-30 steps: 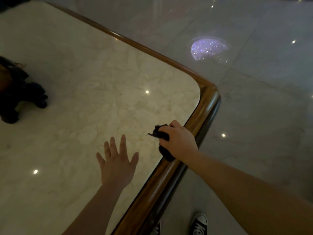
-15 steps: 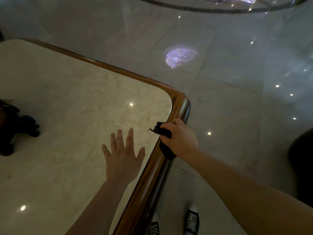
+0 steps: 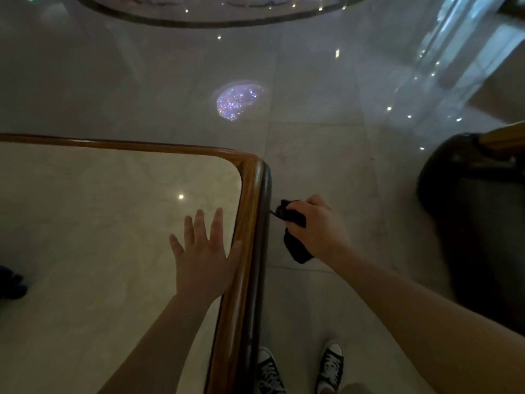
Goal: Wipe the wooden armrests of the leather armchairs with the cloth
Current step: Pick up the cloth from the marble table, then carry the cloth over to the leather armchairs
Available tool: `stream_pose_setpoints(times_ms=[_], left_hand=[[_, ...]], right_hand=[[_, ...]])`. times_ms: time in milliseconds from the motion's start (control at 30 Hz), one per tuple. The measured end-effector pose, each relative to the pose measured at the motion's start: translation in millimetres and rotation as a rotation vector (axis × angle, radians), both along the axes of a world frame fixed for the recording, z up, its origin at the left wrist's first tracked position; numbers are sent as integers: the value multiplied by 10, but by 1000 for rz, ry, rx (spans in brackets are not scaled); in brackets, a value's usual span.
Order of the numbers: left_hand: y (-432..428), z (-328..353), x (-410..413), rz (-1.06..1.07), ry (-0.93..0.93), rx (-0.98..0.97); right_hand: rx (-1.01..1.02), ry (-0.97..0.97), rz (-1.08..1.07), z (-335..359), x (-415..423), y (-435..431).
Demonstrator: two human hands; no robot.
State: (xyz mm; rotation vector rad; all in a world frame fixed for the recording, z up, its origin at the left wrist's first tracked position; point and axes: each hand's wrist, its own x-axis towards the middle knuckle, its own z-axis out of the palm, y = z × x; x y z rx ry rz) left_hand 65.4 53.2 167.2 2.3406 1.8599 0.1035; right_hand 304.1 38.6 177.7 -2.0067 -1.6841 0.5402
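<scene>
My right hand (image 3: 316, 226) is closed on a dark cloth (image 3: 295, 243), held in the air over the floor just right of the table's wooden rim (image 3: 250, 223). My left hand (image 3: 203, 251) lies flat with fingers spread on the marble tabletop (image 3: 99, 223), its thumb at the rim. A dark leather armchair (image 3: 480, 223) stands at the right edge; part of its wooden armrest (image 3: 504, 136) shows at its top.
The glossy stone floor (image 3: 312, 109) stretches ahead with light reflections. My two black sneakers (image 3: 298, 368) stand between the table and the armchair. A dark object (image 3: 11, 282) sits at the table's left edge.
My view has swung right, bringing the armchair into sight. My right hand with the cloth has come off the table's rim and now hangs beside it. The left hand stays flat.
</scene>
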Motion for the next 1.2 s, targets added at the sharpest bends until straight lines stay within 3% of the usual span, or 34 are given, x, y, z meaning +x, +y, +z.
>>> stream_pose_setpoints(times_ms=[1200], left_hand=[[-1627,471,3220,-637,-62,26]], right_hand=[[-24,-66,-637,568,2537,-3131]])
